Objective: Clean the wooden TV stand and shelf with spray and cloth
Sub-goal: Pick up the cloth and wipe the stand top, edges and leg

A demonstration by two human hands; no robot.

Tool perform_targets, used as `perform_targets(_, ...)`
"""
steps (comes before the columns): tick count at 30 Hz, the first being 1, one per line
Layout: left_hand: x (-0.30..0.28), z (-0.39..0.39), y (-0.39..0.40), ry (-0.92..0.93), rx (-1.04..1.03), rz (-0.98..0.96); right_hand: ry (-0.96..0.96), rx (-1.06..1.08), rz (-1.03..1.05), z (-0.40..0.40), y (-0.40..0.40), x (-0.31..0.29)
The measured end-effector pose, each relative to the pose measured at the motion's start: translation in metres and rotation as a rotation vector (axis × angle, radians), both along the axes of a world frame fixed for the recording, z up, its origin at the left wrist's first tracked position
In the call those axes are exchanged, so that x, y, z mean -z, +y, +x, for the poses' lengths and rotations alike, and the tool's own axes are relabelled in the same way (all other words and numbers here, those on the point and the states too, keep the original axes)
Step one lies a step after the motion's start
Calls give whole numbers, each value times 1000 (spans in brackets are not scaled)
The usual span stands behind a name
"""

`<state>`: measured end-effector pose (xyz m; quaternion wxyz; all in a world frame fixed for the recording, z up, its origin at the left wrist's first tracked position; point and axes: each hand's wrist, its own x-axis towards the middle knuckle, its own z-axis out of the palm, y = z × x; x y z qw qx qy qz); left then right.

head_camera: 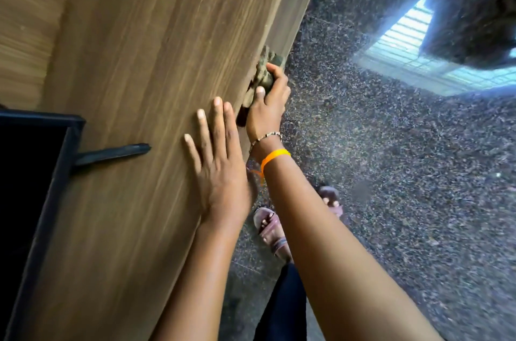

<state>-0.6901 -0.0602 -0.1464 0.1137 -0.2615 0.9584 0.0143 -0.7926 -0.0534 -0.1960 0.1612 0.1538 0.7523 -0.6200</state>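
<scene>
Head view: the wood-grain TV stand (145, 67) has a smooth, streaked top. At its front edge the right hand (268, 106) grips a crumpled olive cloth (264, 72). Beside it, the left hand (217, 162) lies flat on the stand, fingers straight, above speckled stone floor (391, 173).

The TV stand (134, 89) fills the left side, and the floor (391, 173) lies to its right. A TV (30, 173) stands on the stand at the far left, with its foot (111, 153) reaching out across the top. The left hand (217, 170) lies flat on the top, near the right edge. Just beyond it, the right hand (269, 106) is at the edge of the stand, holding a cloth (264, 72) against the stand's front side. Two feet (269, 226) stand on the floor below the arms, close beside the stand.
</scene>
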Motion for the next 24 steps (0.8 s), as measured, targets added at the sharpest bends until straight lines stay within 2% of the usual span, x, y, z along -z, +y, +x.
perform_targets(9,24,6,1,132,39,-53,-367,-30,75,-21,-7,183)
perform_targets(12,25,6,3,148,39,-35,-437,-53,50,-23,-7,209)
perform_targets(16,21,5,2,100,29,-1,-492,0,-86,-23,-3,192)
perform_targets(20,5,3,1,-20,39,50,-385,-10,-319,-9,10,107)
perform_targets(24,-13,0,-7,-88,40,194,-221,-53,-543,2,22,18)
